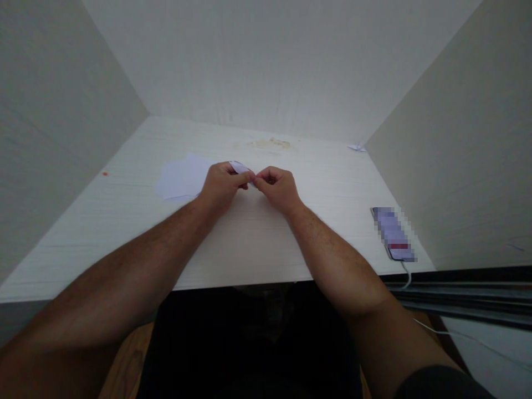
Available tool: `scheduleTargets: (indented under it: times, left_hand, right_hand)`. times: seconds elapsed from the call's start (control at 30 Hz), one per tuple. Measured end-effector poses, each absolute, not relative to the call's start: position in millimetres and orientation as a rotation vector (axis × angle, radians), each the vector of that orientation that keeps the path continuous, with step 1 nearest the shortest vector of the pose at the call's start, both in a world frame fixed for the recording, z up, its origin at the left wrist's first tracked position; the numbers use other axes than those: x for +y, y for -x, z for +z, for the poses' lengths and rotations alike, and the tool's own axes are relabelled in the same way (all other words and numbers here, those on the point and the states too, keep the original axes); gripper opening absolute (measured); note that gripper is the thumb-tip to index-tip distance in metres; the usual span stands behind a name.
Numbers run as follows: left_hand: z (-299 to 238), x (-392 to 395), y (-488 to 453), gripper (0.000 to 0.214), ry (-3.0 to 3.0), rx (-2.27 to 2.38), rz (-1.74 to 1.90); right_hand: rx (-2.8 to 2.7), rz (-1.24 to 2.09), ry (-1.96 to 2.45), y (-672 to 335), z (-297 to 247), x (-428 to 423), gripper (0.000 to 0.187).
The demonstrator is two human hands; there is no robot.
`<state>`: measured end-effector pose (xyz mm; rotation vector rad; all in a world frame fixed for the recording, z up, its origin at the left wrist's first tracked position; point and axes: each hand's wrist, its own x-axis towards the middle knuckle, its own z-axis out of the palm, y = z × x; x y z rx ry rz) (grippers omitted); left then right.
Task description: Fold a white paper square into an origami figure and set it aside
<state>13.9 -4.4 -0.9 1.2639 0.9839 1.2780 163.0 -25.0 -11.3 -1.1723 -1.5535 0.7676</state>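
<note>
A small folded piece of white paper [240, 167] is held above the middle of the desk. My left hand [224, 184] is closed on it, thumb on top, and the paper's pale edge shows above the fingers. Thumb and forefinger of my right hand [276, 187] pinch at the paper's right tip, where the two hands meet. Much of the paper is hidden behind the fingers. Left of my left hand, and partly behind it, several white paper sheets [180, 177] lie spread on the desk.
A phone [393, 234] with a white cable [407, 274] lies near the right edge of the white desk [249, 249]. A small folded paper [356, 148] sits in the back right corner. Grey-white panels [270, 61] enclose the desk on three sides.
</note>
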Motion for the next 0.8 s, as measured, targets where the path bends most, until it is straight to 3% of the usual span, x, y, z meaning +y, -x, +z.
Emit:
scheduleTargets:
  times: [0.33, 0.63, 0.8]
  left_hand:
    - [-3.8, -5.6, -16.7, 0.012, -1.351, 1.046, 1.265]
    - [-6.7, -4.2, -13.2, 0.021, -1.140, 0.894, 1.228]
    - [-4.9, -4.8, -14.6, 0.015, -1.134, 0.977, 1.280]
  right_hand:
    - [-1.513, 0.724, 1.219, -162.7, -7.9, -26.7, 0.021]
    - [-1.253, 0.935, 1.222, -164.8, -10.0, -20.4, 0.016]
    - [-1.324, 0.775, 1.204, -162.9, -10.6, -23.0, 0.016]
